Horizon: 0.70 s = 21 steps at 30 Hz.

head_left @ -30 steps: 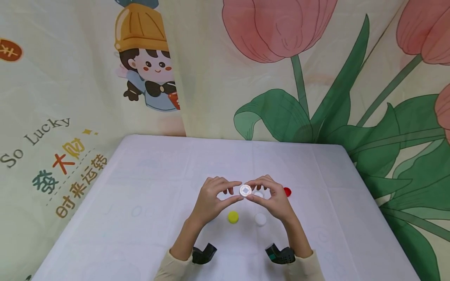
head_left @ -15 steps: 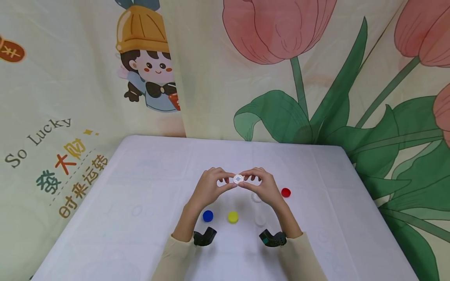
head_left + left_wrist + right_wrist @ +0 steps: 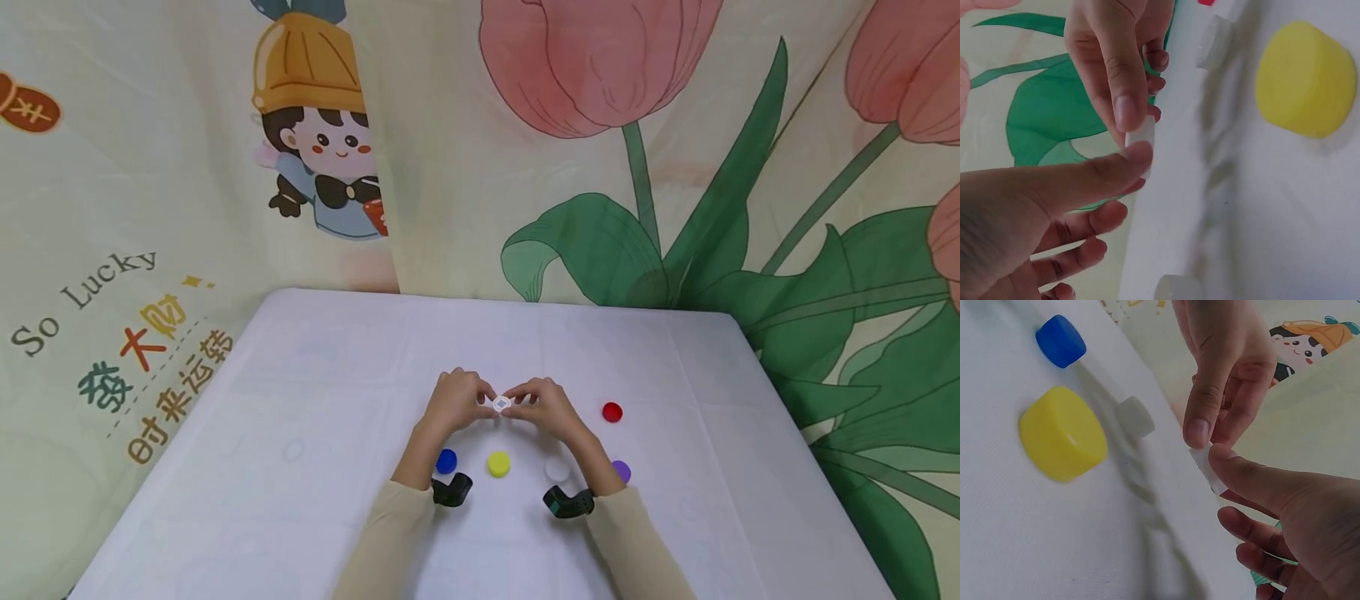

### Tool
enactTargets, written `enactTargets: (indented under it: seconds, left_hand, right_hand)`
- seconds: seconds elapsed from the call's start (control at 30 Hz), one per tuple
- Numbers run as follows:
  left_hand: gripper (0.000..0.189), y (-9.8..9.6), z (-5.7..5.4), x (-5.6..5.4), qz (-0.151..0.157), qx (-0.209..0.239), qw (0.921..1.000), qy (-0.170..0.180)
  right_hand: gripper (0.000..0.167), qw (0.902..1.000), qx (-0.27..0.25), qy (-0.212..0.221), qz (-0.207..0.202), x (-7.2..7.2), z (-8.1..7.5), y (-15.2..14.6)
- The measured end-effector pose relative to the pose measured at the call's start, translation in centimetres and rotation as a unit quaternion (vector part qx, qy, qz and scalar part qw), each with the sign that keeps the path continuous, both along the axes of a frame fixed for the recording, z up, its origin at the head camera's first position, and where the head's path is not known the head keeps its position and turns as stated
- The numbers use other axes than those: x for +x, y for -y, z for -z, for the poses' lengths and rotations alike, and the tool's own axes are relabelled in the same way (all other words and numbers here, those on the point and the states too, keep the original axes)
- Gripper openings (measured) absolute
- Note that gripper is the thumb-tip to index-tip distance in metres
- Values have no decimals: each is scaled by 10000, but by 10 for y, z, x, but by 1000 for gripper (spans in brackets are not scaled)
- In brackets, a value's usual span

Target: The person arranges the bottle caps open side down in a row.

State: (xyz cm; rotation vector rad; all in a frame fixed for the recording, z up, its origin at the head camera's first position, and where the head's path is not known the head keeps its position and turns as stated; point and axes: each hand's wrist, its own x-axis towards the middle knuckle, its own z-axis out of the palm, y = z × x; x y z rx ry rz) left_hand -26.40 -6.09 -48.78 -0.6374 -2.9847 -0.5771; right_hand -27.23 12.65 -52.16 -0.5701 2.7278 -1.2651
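Note:
Between my two hands is a small white round cap (image 3: pixel 502 404) with a blue-grey diamond-shaped mark on its upturned face. My left hand (image 3: pixel 456 402) pinches its left side with thumb and index finger. The right side is pinched the same way by my right hand (image 3: pixel 546 408). In the left wrist view the white cap (image 3: pixel 1142 134) is seen edge-on, partly hidden by the thumbs. The right wrist view shows its pale side (image 3: pixel 1209 469) between the fingertips. A yellow cap (image 3: pixel 498 464) lies on the table just in front of me, below the hands.
On the white-covered table (image 3: pixel 337 350) lie a blue cap (image 3: pixel 446 461) by the left wrist, a white one (image 3: pixel 557 468) by the right forearm, a purple one (image 3: pixel 621 471) partly behind that forearm, and a red one (image 3: pixel 612 412) farther right. A printed cloth (image 3: pixel 442 167) hangs behind.
Both hands, holding the white cap, rose slightly and shifted left, then came back down. The blue cap and then the purple cap came into sight beside the forearms.

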Motion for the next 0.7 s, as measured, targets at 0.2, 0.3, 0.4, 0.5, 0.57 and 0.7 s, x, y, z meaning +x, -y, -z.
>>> enactTargets:
  seconds: [0.2,0.3,0.4,0.5,0.57,0.7]
  left_hand:
    - [19,-8,12,-6,-167,-480,9987,102]
    - [19,-12,16,-7,-226,-604,9978,161]
    - [19,-14,19,-7,-282,-702,9970,184]
    - [18,-15,20,-6,-310,-754,9965,162]
    - [18,-16,21,-6,-321,-786,9963,108]
    - [21,-16,19,-5,-420,-965,9944,42]
  right_hand:
    - [26,9985,444,-315,-94,-2,9,3]
    - [26,9972,640,-387,-47,0,10,4]
    - [25,9959,793,-442,-41,2,11,5]
    - [25,9945,887,-554,-90,2,13,5]
    - [25,9936,947,-609,-101,2,14,5]
    - [30,9889,1295,-727,-47,2,16,4]
